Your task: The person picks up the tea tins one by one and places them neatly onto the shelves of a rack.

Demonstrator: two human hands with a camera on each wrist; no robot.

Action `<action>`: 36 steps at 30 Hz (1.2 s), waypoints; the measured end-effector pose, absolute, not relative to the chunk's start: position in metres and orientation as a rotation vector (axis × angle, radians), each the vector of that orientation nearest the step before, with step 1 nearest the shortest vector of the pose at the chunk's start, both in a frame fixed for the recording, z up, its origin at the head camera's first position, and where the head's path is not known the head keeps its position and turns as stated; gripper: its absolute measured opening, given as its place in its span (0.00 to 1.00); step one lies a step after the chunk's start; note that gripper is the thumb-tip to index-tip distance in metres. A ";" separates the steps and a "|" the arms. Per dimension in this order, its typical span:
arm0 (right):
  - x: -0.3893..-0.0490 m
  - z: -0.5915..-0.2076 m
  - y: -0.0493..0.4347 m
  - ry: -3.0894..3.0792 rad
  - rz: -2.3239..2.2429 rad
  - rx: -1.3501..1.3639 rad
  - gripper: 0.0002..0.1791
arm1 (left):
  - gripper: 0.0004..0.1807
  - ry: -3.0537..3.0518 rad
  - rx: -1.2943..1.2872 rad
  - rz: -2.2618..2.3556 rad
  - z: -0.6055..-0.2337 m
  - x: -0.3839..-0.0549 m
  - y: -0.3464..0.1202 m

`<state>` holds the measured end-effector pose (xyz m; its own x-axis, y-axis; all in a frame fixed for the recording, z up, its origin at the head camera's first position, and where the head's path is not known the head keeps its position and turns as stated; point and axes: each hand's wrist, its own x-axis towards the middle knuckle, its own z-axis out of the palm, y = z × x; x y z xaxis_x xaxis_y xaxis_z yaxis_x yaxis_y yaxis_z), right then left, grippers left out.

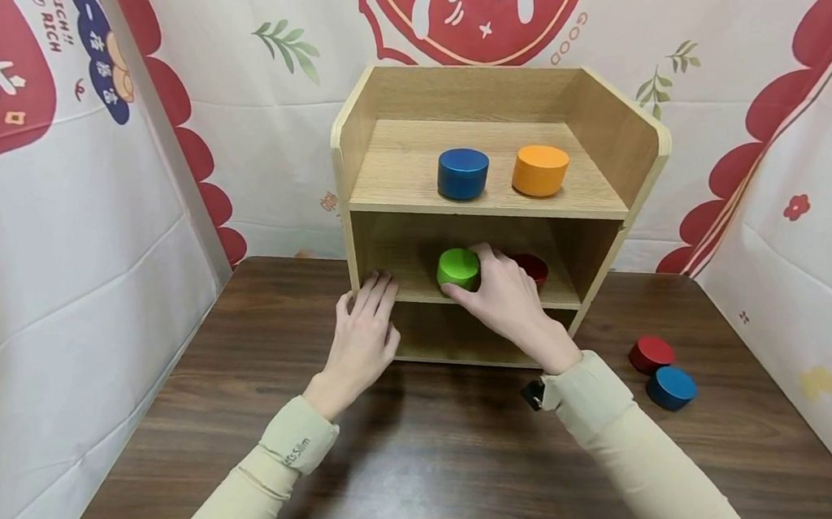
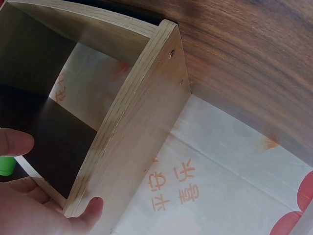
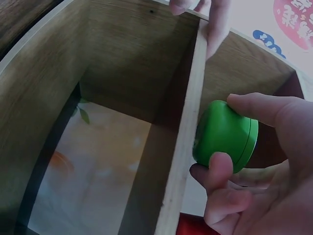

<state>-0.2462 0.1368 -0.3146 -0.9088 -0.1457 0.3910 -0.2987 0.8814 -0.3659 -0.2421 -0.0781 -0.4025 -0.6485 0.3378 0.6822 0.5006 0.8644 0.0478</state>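
A green round tin (image 1: 457, 268) stands toward the front of the middle level of a wooden shelf unit (image 1: 486, 215). My right hand (image 1: 503, 293) pinches it between thumb and fingers, and the right wrist view shows the green tin (image 3: 226, 132) tilted by that camera's angle. Just right of it a dark red tin (image 1: 532, 268) is partly hidden behind the hand. My left hand (image 1: 363, 329) grips the unit's left front edge, with fingers over the middle board and one finger outside the side panel (image 2: 142, 117). The thumb (image 2: 17, 142) lies below the board.
On the top level stand a blue tin (image 1: 463, 174) and an orange tin (image 1: 540, 171). A red tin (image 1: 651, 354) and another blue tin (image 1: 671, 388) rest on the dark wooden table (image 1: 433, 470), right of the unit. Printed cloth (image 1: 269, 157) hangs behind and at both sides.
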 end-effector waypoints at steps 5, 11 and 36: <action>-0.252 -0.318 0.133 -2.712 0.581 0.303 0.33 | 0.33 -2.347 -0.608 -0.304 -0.402 -0.242 -0.079; -0.255 -0.320 0.130 -2.711 0.570 0.295 0.32 | 0.33 -2.346 -0.610 -0.297 -0.403 -0.243 -0.079; -0.227 -0.315 0.146 -2.661 0.478 0.324 0.35 | 0.33 -2.336 -0.607 -0.315 -0.404 -0.243 -0.078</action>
